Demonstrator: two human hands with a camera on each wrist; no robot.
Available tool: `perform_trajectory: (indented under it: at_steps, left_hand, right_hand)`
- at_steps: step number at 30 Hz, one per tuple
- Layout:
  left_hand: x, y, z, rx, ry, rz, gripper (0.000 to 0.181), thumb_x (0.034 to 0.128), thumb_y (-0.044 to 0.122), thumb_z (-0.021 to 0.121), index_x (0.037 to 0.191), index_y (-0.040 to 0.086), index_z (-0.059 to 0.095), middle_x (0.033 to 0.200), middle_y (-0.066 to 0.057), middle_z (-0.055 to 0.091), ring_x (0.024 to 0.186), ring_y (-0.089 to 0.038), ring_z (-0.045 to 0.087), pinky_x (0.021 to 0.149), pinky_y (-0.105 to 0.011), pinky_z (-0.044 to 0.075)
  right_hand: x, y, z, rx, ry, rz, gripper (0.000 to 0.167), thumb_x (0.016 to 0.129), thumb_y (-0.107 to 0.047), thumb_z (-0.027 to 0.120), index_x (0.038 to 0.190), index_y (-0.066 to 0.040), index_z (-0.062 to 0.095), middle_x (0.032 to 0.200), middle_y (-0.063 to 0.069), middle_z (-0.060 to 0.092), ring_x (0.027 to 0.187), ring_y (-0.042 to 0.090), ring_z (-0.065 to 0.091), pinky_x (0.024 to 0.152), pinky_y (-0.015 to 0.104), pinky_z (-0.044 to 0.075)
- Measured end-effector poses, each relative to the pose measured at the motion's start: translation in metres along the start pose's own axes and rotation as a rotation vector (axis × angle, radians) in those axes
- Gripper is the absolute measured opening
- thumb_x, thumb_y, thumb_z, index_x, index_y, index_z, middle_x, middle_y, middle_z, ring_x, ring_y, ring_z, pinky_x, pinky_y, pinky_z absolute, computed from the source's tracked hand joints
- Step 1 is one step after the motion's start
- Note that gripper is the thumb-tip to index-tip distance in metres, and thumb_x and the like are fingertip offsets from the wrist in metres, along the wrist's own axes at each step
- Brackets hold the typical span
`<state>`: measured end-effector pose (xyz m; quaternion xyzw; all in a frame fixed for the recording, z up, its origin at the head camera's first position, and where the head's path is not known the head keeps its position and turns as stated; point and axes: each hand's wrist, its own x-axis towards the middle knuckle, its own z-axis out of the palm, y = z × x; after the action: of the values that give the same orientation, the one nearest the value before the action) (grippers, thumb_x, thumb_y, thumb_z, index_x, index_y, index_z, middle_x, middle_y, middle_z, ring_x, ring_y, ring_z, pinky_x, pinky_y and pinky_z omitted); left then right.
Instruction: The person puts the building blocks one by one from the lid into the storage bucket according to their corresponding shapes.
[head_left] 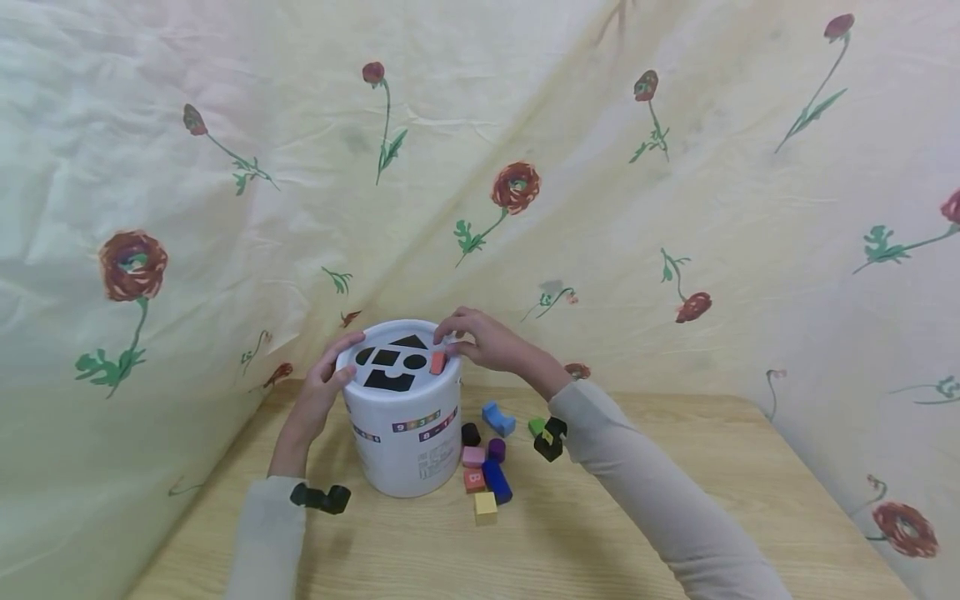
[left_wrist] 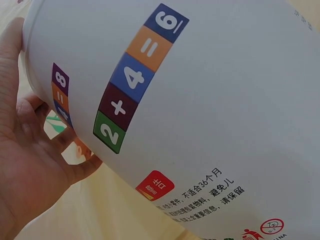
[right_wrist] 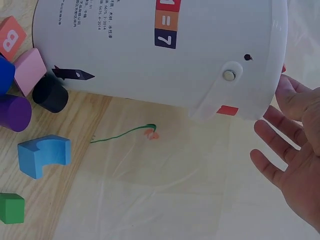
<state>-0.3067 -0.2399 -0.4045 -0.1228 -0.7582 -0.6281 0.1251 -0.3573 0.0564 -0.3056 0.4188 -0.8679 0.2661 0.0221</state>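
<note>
A white bucket [head_left: 405, 446] with a lid [head_left: 360, 385] full of dark shaped holes stands on the table. My left hand [head_left: 324, 387] holds its rim from the left, with fingers and thumb over the lid's edge; in the left wrist view, fingers of that hand [left_wrist: 35, 150] curl round the bucket's side. An orange-red block [head_left: 437, 363] sits in a slot near the lid's right edge. At this block is my right hand [head_left: 483, 340], fingertips at its far end. In the right wrist view, the other fingers of that hand [right_wrist: 295, 145] spread loosely beside the rim.
Right of the bucket lie several loose blocks: a light-blue arch [head_left: 498, 419], a green block [head_left: 536, 427], a black one [head_left: 470, 435], a purple cylinder [head_left: 497, 451], a pink block [head_left: 473, 457], a lettered red cube [head_left: 474, 481], a dark-blue block [head_left: 497, 482] and a yellow cube [head_left: 485, 507]. Flowered cloth [head_left: 585, 208] hangs behind.
</note>
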Motion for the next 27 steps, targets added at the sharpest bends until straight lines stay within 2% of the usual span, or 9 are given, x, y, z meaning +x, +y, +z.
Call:
perform_trajectory:
  at_steps: [7, 14, 21, 27]
  left_hand:
    - [-0.0017, 0.0021, 0.0006, -0.007, 0.001, -0.013, 0.054, 0.1017, 0.022, 0.052, 0.154, 0.015, 0.042, 0.165, -0.006, 0.031, 0.152, -0.032, 0.028, 0.123, -0.060, 0.025]
    - [-0.0039, 0.0052, 0.0016, -0.001, 0.004, -0.022, 0.054, 0.1012, 0.021, 0.051, 0.154, 0.015, 0.042, 0.165, -0.006, 0.030, 0.152, -0.032, 0.028, 0.123, -0.061, 0.025]
    - [-0.0042, 0.0055, 0.0020, -0.003, 0.002, -0.020, 0.054, 0.1012, 0.022, 0.051, 0.154, 0.015, 0.042, 0.165, -0.006, 0.030, 0.151, -0.032, 0.028, 0.123, -0.061, 0.025]
    - [-0.0034, 0.0048, 0.0013, 0.001, 0.000, -0.016, 0.055, 0.1014, 0.025, 0.052, 0.154, 0.015, 0.042, 0.165, -0.006, 0.030, 0.152, -0.032, 0.028, 0.123, -0.061, 0.024]
  right_hand:
    - [-0.0030, 0.0052, 0.0029, 0.061, 0.031, 0.001, 0.022, 0.100, -0.018, 0.066, 0.119, -0.010, 0.072, 0.122, 0.009, 0.065, 0.113, 0.024, 0.059, 0.095, 0.039, 0.055]
    - [-0.0037, 0.0016, 0.0039, 0.069, 0.033, 0.020, 0.021, 0.098, -0.026, 0.068, 0.106, -0.008, 0.078, 0.122, 0.011, 0.066, 0.116, 0.025, 0.059, 0.096, 0.041, 0.055]
    - [-0.0053, -0.0024, 0.0028, 0.026, 0.025, 0.020, 0.019, 0.097, -0.016, 0.068, 0.105, -0.003, 0.079, 0.126, 0.016, 0.063, 0.120, 0.032, 0.057, 0.103, 0.052, 0.051]
    - [-0.0038, -0.0013, 0.0038, 0.030, 0.023, 0.027, 0.018, 0.096, -0.015, 0.069, 0.105, -0.003, 0.079, 0.127, 0.015, 0.063, 0.120, 0.031, 0.057, 0.104, 0.053, 0.051]
